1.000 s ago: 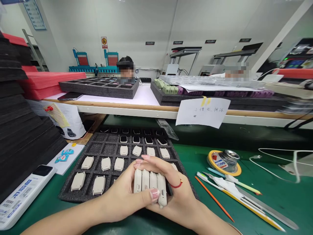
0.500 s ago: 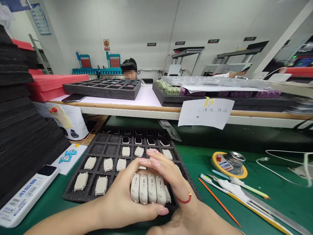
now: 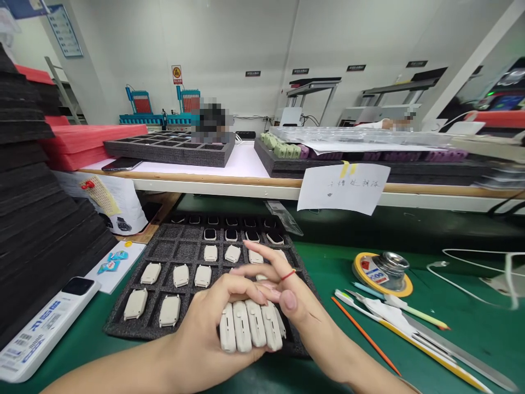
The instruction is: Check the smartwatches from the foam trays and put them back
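Right hand (image 3: pixel 289 295) slid up to 1 o'clock of the four cases (image 3: pixel 251 328), fingers spread, so the left hand (image 3: pixel 211 312) had its grip clamped on them, seemingly solo, at 5 o'clock on the tray (image 3: pixel 185 251).

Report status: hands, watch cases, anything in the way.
Left hand holding four pale watch cases in a row; right hand open alongside, contact unclear. Foam tray beyond, partly filled. Nothing seen obstructing the hands.

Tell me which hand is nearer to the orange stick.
Right. The right hand is to the left of the orange stick, not touching it; the left hand is farther left, around the watch cases.
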The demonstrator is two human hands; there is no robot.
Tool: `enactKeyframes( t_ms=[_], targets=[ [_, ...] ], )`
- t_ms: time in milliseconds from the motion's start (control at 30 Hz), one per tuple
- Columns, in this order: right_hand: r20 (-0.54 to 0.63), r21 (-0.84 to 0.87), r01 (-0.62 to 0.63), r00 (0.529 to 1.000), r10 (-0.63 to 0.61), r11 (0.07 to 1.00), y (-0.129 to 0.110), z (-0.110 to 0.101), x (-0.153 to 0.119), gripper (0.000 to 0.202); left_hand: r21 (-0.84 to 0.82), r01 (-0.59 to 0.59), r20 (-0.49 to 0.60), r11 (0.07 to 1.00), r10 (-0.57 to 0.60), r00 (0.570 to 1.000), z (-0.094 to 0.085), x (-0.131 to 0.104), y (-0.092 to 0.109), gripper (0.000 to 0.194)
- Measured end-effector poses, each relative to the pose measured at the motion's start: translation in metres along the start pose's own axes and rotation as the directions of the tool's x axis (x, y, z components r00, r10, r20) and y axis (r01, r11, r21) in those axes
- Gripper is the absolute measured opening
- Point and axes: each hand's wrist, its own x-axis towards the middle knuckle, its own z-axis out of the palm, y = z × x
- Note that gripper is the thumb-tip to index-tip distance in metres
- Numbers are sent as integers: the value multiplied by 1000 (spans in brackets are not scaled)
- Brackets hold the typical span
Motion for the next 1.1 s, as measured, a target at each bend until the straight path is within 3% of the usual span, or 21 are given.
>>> enactKeyframes(
  t_ms=[100, 233, 300, 367, 400, 467, 533, 600, 700, 800, 867, 1033, 1100],
  targets=[
    [94, 51, -117, 989, 112, 992, -1, 3, 0, 92, 54, -13, -8, 998, 14, 1000, 0, -2, -6, 47],
    [-1, 9, -83, 997, 83, 996, 1, 11, 0, 104, 160, -97, 10, 982, 96, 995, -2, -4, -15, 59],
    [-54, -86, 12, 998, -16, 996, 2, 12, 0, 107, 146, -10, -35, 989, 16, 999, -3, -4, -16, 83],
    [-80, -232, 142, 983, -165, 962, 4, 12, 1, 112, -68, 193, -72, 979, -198, 978, -3, -2, -16, 109],
    [-66, -326, 213, 967, -247, 921, 5, 11, 1, 111, -232, 308, -42, 923, -326, 945, -3, -1, -16, 113],
    [15, -514, 322, 930, -367, 795, 8, 10, 0, 104, -501, 488, 86, 714, -520, 850, 0, 2, -17, 98],
    [106, -629, 346, 925, -364, 696, 9, 9, 0, 98, -634, 569, 181, 523, -616, 767, 4, 5, -18, 75],
    [117, -649, 295, 950, -291, 702, 7, 5, 1, 98, -710, 568, 201, 416, -653, 730, 6, 7, -20, 60],
    [50, -574, 227, 969, -243, 787, -4, -5, 1, 80, -794, 521, 213, 313, -661, 720, 4, 8, -22, 52],
    [-3, -527, 280, 944, -331, 803, -15, -14, 2, 29, -818, 504, 241, 279, -629, 739, 1, 7, -24, 46],
    [-15, -532, 315, 925, -380, 786, -19, -16, 3, 11, -827, 493, 267, 269, -585, 766, 1, 6, -25, 41],
    [151, -584, 446, 880, -449, 678, -22, -12, 0, 28, -857, 472, 309, 206, -528, 791, 5, 5, -27, 41],
    [185, -640, 468, 864, -469, 610, -23, -9, -2, 20, -870, 460, 324, 181, -494, 807, 5, 6, -27, 42]
  ],
)
